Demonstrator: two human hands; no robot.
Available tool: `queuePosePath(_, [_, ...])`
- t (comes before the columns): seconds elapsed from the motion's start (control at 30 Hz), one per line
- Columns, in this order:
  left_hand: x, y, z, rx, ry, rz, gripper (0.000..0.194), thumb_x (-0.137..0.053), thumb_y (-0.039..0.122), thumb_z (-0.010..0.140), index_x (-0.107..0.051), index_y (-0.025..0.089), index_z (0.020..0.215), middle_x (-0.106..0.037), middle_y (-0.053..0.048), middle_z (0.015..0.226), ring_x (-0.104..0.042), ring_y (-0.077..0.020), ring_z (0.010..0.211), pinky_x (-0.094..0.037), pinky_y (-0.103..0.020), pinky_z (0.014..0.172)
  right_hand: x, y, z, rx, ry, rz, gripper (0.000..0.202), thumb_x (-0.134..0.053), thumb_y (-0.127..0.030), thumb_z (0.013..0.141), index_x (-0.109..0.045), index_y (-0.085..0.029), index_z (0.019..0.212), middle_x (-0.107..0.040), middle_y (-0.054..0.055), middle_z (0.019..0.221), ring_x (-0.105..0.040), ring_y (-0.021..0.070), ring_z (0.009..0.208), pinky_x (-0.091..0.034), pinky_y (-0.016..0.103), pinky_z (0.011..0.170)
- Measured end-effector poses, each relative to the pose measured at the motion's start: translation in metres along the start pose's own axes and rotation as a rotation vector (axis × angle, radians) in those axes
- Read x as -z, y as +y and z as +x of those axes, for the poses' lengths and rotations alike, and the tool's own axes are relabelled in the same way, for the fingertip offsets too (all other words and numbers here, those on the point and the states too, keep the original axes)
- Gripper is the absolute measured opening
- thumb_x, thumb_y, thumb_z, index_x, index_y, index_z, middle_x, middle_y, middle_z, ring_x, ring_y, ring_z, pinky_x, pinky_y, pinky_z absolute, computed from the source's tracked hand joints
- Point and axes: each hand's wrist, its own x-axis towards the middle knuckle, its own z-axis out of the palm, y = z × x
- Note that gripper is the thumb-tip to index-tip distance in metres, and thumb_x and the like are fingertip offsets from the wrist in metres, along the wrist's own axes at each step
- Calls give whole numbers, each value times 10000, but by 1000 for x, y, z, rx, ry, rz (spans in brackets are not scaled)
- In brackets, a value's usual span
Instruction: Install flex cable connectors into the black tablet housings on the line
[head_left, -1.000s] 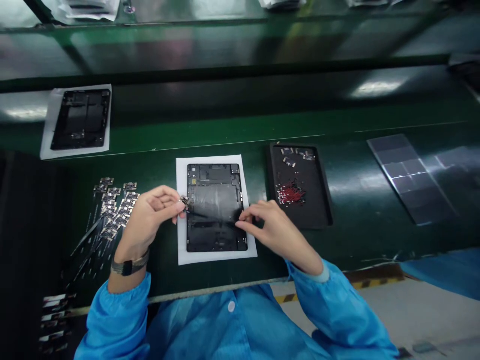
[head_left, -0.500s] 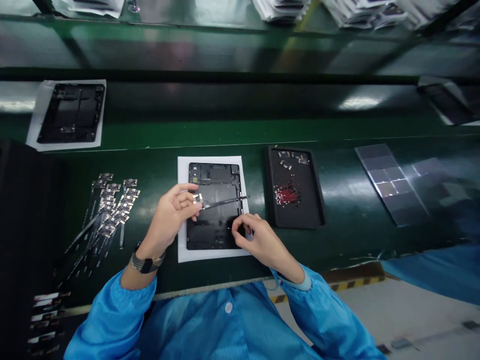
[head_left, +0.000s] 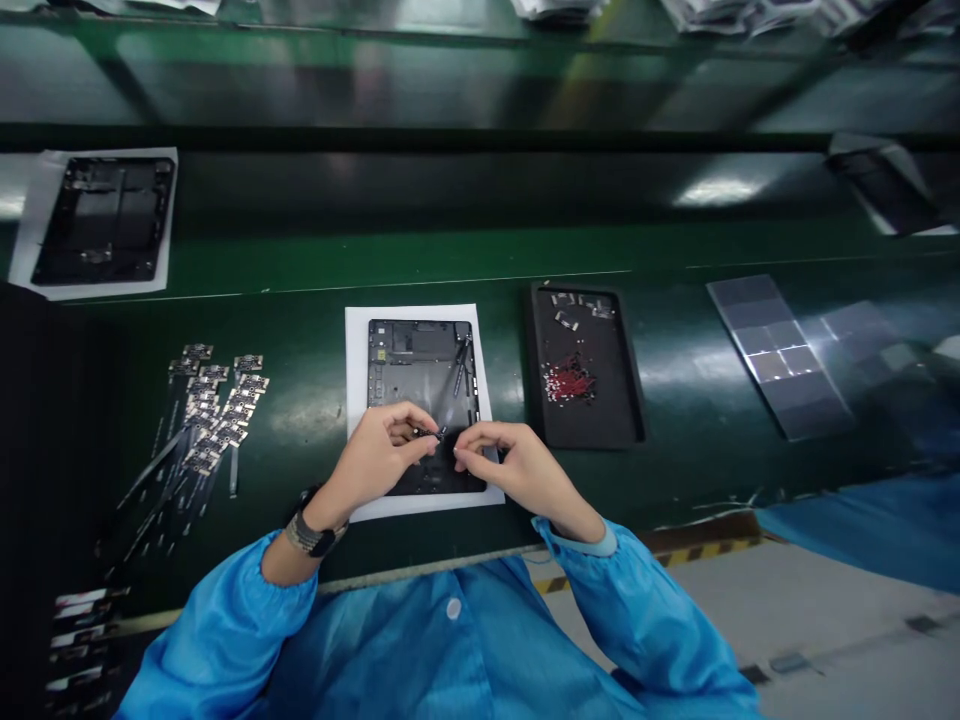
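My left hand (head_left: 371, 455) pinches a small circuit board (head_left: 427, 433) with a dark flex cable (head_left: 460, 368) that points away from me. Below it, a black tablet housing (head_left: 409, 385) lies on a white sheet (head_left: 356, 350). My right hand (head_left: 514, 460) is closed, thumb and index finger together, over the housing's lower right part, just right of the board. Whatever is in that pinch is too small to make out.
Several circuit boards with flex cables (head_left: 217, 415) lie in a pile at left. At right, a black tray (head_left: 611, 390) holds red-wired parts (head_left: 570, 382) and small metal pieces. Farther right lies a clear film strip (head_left: 780, 355). Another housing (head_left: 109, 220) sits at the back left.
My left hand has moved right and toward me, turning the board so its cable points away instead of rightward. My right hand stays pinched, and the hands are closer together.
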Motion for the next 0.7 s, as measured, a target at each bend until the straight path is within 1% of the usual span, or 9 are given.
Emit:
queuePosePath(0.07, [-4,1,0,12,-6,-13,89,-683,172,728,-640,143,800,-649,-8,712,-629,-125,615,-536,-241,590,1,0,1,17,-1,3,133,-602,-272,840,-663,-175,773,-704,31,678,-615,157,620,-465,265,596])
queuePosePath(0.17, [-7,1,0,31,-22,-20,82,-686,164,721,-643,138,786,-647,-10,700,-623,-121,609,-532,-232,568,2,-1,2,37,-19,-16,142,-603,-273,843,-669,-179,760,-696,26,672,-613,155,626,-481,281,656])
queuePosePath(0.3, [-10,0,-1,55,-55,-25,75,-694,166,725,-650,134,777,-656,-17,655,-613,-122,574,-522,-227,530,2,-1,0,34,-42,-37,145,-613,-276,837,-665,-184,739,-675,13,666,-588,140,605,-487,303,718])
queuePosePath(0.4, [-11,-1,-1,62,-71,-29,72,-701,172,727,-656,138,772,-665,-24,645,-630,-136,583,-525,-232,525,2,-1,-1,31,-42,-59,127,-617,-260,821,-666,-185,732,-659,6,669,-582,140,612,-484,319,760])
queuePosePath(0.6, [-11,-1,-1,63,-84,-29,62,-708,164,718,-668,145,761,-669,-26,647,-636,-146,583,-533,-248,530,1,-1,-1,53,-24,-111,107,-621,-230,806,-659,-186,716,-645,-1,665,-576,142,625,-463,334,802])
queuePosePath(0.7, [-10,0,0,65,-88,-25,56,-707,150,710,-671,142,753,-669,-25,640,-627,-143,572,-532,-252,534,1,0,-1,56,-22,-107,119,-622,-224,813,-665,-183,710,-632,-9,646,-567,136,613,-451,325,792])
